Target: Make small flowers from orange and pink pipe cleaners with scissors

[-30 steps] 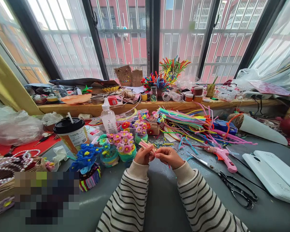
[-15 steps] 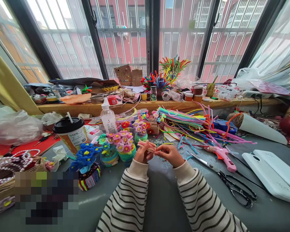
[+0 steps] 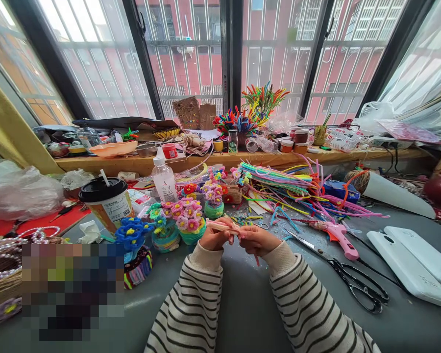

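Note:
My left hand (image 3: 213, 238) and my right hand (image 3: 256, 240) meet just above the grey table (image 3: 242, 304), both in striped sleeves. Between their pinched fingers they hold a small bundle of pale pink pipe cleaners (image 3: 220, 226), which sticks out to the left over my left hand. A red end hangs down below my right hand. Right in front of my left hand stand small pipe-cleaner flower pots: a pink and yellow flower pot (image 3: 188, 221) and a blue flower pot (image 3: 134, 245).
A heap of coloured pipe cleaners (image 3: 279, 184) lies behind the hands. A pink glue gun (image 3: 338, 236) and black scissors (image 3: 356, 284) lie to the right, with white cases (image 3: 407, 267) beyond. A lidded paper cup (image 3: 108, 201) and a clear bottle (image 3: 164, 179) stand at left.
Both hands have turned the pink bundle from upright to lying sideways and have drawn slightly nearer to me. The view has shifted a little.

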The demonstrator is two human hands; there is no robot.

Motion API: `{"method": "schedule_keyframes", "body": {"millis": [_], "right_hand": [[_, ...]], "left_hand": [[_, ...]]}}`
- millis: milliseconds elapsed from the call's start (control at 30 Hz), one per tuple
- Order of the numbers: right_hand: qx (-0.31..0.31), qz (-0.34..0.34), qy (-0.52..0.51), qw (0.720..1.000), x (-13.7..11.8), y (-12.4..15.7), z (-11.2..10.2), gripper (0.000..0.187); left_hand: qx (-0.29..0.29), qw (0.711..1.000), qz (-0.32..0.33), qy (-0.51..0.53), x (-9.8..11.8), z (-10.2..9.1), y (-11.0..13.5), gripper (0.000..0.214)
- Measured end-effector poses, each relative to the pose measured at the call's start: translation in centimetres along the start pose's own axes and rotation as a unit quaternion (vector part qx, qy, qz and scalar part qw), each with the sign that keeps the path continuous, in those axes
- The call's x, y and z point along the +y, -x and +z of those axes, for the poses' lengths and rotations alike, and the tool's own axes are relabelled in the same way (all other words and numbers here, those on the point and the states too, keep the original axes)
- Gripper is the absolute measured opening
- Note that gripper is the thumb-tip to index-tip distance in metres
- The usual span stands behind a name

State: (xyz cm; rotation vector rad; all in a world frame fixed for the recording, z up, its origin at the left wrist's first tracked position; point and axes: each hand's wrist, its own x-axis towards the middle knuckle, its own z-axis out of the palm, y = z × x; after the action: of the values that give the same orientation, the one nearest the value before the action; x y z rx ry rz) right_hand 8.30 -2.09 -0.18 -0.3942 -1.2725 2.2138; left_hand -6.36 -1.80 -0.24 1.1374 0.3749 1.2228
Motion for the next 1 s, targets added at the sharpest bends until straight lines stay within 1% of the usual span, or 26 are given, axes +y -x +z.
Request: {"method": "schedule_keyframes", "body": {"millis": [133,233,367,533,700,767,867,933,1000], "right_hand": [[0.009,0.000,-0.010,1.000,0.2,-0.2,-0.1,0.015],[0.038,-0.009,-0.004,0.999,0.3,-0.4,-0.2,0.015],[0.083,-0.019,0.027,0.996,0.3,-0.7,-0.2,0.018],[0.141,-0.033,0.076,0.987,0.4,-0.8,-0.4,0.021],[0.194,-0.032,0.160,0.967,0.6,-1.0,-0.9,0.023],[0.209,-0.038,0.212,0.954,0.5,-1.0,-1.0,0.025],[0.219,-0.057,0.308,0.924,0.4,-0.9,-1.1,0.027],[0.231,-0.084,0.388,0.888,0.3,-0.9,-1.1,0.028],[0.253,-0.120,0.478,0.832,0.5,-0.9,-1.1,0.026]], "left_hand": [[0.076,0.995,0.057,-0.025,-0.2,0.1,-0.6,0.021],[0.124,0.989,0.066,-0.039,-0.2,0.3,-0.6,0.020],[0.158,0.985,0.036,-0.061,-0.3,0.1,-0.5,0.018],[0.212,0.972,-0.026,-0.098,-0.6,-0.5,-0.7,0.018],[0.243,0.958,-0.075,-0.134,-0.7,-0.7,-1.0,0.021],[0.244,0.954,-0.094,-0.149,-0.6,-0.7,-1.0,0.020],[0.248,0.943,-0.094,-0.203,-0.6,-0.7,-1.0,0.019],[0.259,0.928,-0.086,-0.254,-0.7,-0.9,-1.0,0.020],[0.279,0.912,-0.077,-0.292,-1.0,-1.1,-1.0,0.021]]}}
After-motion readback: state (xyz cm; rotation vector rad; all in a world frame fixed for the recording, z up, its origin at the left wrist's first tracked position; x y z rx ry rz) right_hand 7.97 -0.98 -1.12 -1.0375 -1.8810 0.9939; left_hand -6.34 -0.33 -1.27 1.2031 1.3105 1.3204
